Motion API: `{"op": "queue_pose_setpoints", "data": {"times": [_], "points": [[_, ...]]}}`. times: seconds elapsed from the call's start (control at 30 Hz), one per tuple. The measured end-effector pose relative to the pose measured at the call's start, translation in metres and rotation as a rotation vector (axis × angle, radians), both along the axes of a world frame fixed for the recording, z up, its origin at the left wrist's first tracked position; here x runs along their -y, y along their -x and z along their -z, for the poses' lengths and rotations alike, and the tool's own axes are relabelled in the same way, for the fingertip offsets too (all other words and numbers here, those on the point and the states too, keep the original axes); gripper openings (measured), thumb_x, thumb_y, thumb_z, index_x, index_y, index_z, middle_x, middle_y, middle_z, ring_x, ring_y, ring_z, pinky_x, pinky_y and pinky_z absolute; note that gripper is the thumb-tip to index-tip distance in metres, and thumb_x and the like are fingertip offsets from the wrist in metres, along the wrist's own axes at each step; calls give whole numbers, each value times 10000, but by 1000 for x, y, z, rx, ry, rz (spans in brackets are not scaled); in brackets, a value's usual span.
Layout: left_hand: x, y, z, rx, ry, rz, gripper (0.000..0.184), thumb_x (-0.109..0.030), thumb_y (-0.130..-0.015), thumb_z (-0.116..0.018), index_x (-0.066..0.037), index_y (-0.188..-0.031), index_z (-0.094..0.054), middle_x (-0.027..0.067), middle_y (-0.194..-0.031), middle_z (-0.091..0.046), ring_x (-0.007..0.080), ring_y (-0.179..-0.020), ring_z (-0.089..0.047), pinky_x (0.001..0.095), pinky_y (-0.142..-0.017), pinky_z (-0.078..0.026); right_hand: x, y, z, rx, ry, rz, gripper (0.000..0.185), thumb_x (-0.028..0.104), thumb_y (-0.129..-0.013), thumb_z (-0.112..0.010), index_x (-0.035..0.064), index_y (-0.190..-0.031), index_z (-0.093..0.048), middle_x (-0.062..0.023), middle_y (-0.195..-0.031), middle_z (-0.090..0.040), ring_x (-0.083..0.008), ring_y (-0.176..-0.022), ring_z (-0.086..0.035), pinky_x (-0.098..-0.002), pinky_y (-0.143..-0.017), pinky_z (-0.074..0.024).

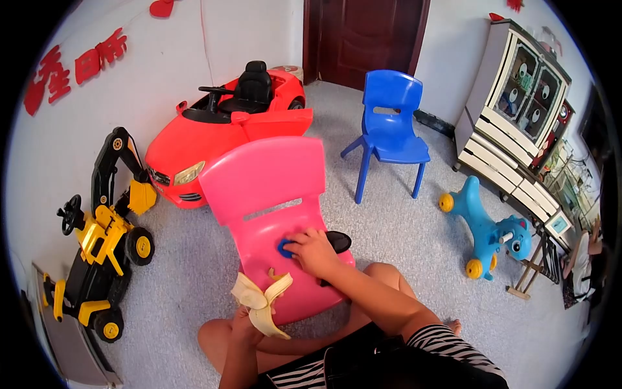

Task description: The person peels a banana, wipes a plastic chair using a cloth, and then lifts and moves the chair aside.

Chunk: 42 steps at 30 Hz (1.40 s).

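Right now the pink chair faces me, my bent legs crowding its near edge. At the seat's near left edge, my left hand is closed around a banana peel, strips splayed. Apart from it, my right hand reaches over mid-seat, fingers on a small blue thing; I can't tell whether they pinch it. A dark object sits at the seat's right edge, partly behind that hand. The seat is smooth pink plastic; speckled grey floor stretches from the pink chair's right side toward a blue ride-on toy. Behind the pink chair, to the left, a red toy car stands close; behind and right is a blue chair. A yellow-and-black toy excavator stands well left of the pink chair, a cabinet far right.
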State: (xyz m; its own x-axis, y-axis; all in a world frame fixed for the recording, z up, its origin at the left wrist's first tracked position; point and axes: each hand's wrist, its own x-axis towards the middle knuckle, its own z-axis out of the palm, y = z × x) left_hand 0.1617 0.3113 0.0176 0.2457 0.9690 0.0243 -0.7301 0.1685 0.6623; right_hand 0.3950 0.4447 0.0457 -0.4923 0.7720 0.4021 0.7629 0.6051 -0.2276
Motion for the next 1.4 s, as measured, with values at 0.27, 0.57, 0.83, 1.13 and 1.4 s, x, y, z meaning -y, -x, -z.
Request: {"op": "queue_pose_setpoints", "data": {"times": [0.27, 0.57, 0.83, 1.13, 1.4], "points": [[5, 9, 17, -126, 44, 30, 261, 22, -958, -662, 1, -1218, -680, 129, -1180, -704, 246, -1026, -713, 397, -902, -605, 29, -33, -5, -44, 81, -86, 369, 132, -771, -771, 211, -1131, -770, 35, -1300, -666, -253, -1135, -561, -399, -958, -448], [10, -1, -3, -438, -4, 46, 238, -8, -990, -630, -5, -1223, -678, 48, -1130, -703, 152, -996, -688, 306, -866, -570, -45, 4, 15, 20, -148, 210, 347, 152, -800, -727, 207, -1141, -765, -32, -1294, -594, -298, -1178, -514, -425, -996, -424], [9, 4, 13, -430, 41, -31, 234, -39, -1028, -596, -16, -1248, -671, 43, -1140, -707, 157, -1032, -690, 316, -914, -571, 50, -24, -3, -137, 1, -45, 383, 129, -732, -809, 204, -1105, -762, -23, -1142, -636, -298, -1035, -564, -423, -892, -466], [7, 4, 10, -432, 31, 37, 241, -10, -1008, -607, -10, -1240, -673, 56, -1151, -711, 173, -1028, -698, 321, -894, -580, -34, -5, 18, -100, -118, 35, 328, 152, -773, -768, 211, -1096, -775, -12, -1197, -648, -283, -1082, -562, -423, -891, -469], [5, 3, 16, -439, 29, 11, 239, 6, -998, -613, -15, -1229, -671, 62, -1148, -713, 180, -1021, -705, 334, -900, -586, -18, 3, 21, -116, -72, 40, 300, 162, -767, -754, 203, -1062, -787, -16, -1185, -639, -285, -1080, -558, -425, -901, -464]]}}
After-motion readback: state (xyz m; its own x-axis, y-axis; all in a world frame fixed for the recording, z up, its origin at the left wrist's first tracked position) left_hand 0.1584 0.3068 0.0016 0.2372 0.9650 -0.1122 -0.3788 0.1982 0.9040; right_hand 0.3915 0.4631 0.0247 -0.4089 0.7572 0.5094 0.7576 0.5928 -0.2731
